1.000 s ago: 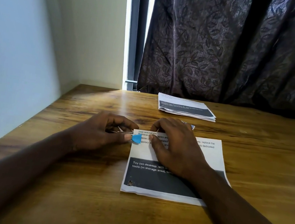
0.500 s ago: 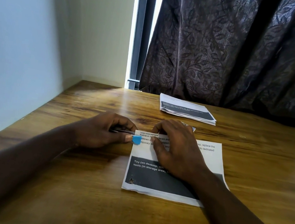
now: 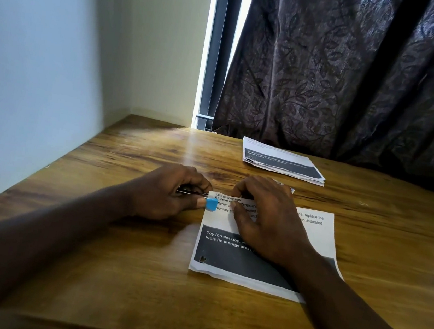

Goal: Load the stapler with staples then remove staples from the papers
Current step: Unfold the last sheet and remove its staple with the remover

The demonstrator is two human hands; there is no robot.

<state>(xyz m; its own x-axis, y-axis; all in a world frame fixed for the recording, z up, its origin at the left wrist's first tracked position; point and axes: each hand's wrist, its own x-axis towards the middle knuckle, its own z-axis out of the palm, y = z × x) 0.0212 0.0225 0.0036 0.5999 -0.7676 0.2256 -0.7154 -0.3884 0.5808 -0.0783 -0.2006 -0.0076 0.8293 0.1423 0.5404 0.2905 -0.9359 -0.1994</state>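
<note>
The left hand [image 3: 168, 194] is clenched around a thin metal staple remover [image 3: 193, 193] with a blue tip [image 3: 211, 204]. The tool's long axis runs sideways, pointing from that hand toward the right hand [image 3: 263, 219]. The blue tip touches the near-left top corner of the stapled papers [image 3: 226, 258], where the staple presumably sits, though it is too small to make out. The right hand lies flat on the sheets just beside the tip, fingers [image 3: 235, 210] spread and pressing down, gripping nothing. So the left hand is the nearer one, already at the corner. A second stack of papers [image 3: 282, 160] lies well beyond the right hand on the desk [image 3: 141, 278], clear of the work. No stapler is in view. Nothing blocks the tool.
</note>
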